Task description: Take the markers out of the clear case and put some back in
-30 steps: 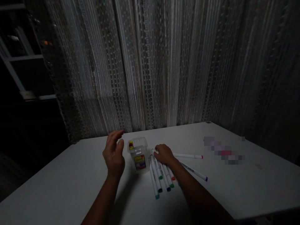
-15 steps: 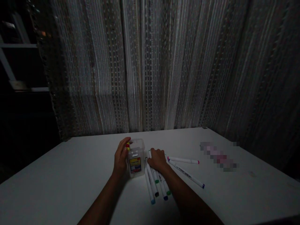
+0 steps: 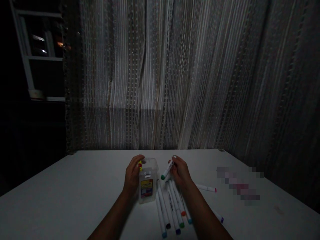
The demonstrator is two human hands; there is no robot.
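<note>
My left hand (image 3: 132, 171) is wrapped round the left side of a clear plastic container (image 3: 147, 196), which stands upright on the table with its top open and a yellow-and-blue label in front. Small yellow and red pieces (image 3: 140, 165) show by the left fingers; what they are I cannot tell. Just right of the container, my right hand (image 3: 179, 168) pinches a white marker (image 3: 168, 168), tilted, its green end pointing down to the left. Below that hand lie several white markers (image 3: 172, 206) with blue, black, green and orange ends, side by side on the table.
A marker with a pink end (image 3: 207, 188) and one with a purple end (image 3: 220, 217) lie right of my right forearm, partly hidden. Farther right on the white table (image 3: 100, 186) is a pixelated patch (image 3: 238, 185). A striped curtain (image 3: 162, 83) hangs behind the table.
My right hand has lifted a green-ended marker up off the pile. The other markers have shifted, and an orange end now shows. The left hand keeps its hold on the container.
</note>
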